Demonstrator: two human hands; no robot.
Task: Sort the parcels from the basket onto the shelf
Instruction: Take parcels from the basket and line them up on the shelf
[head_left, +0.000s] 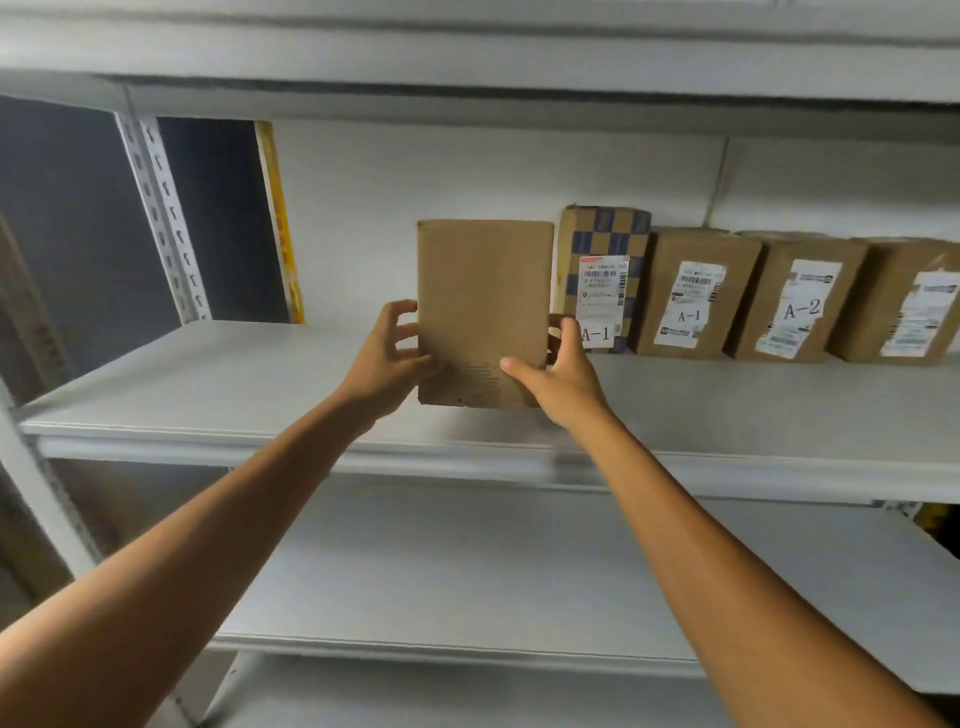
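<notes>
A plain brown cardboard parcel (485, 291) stands upright on the grey shelf board (208, 384), its blank side toward me. My left hand (387, 358) grips its left edge, and my right hand (558, 374) grips its lower right corner with the thumb across the front. Right of it stands a blue-checked parcel labelled A-1 (602, 275), close to the held one. Further right stand a brown parcel marked A-1 (693, 293), one marked A-2 (802, 301) and another brown parcel (904, 306). The basket is out of view.
The shelf's perforated metal upright (166, 218) rises at the left, with a yellow strip (280, 223) behind it. A lower shelf board (467, 566) lies below my arms. Another board (467, 62) runs overhead. The left half of the middle shelf holds nothing.
</notes>
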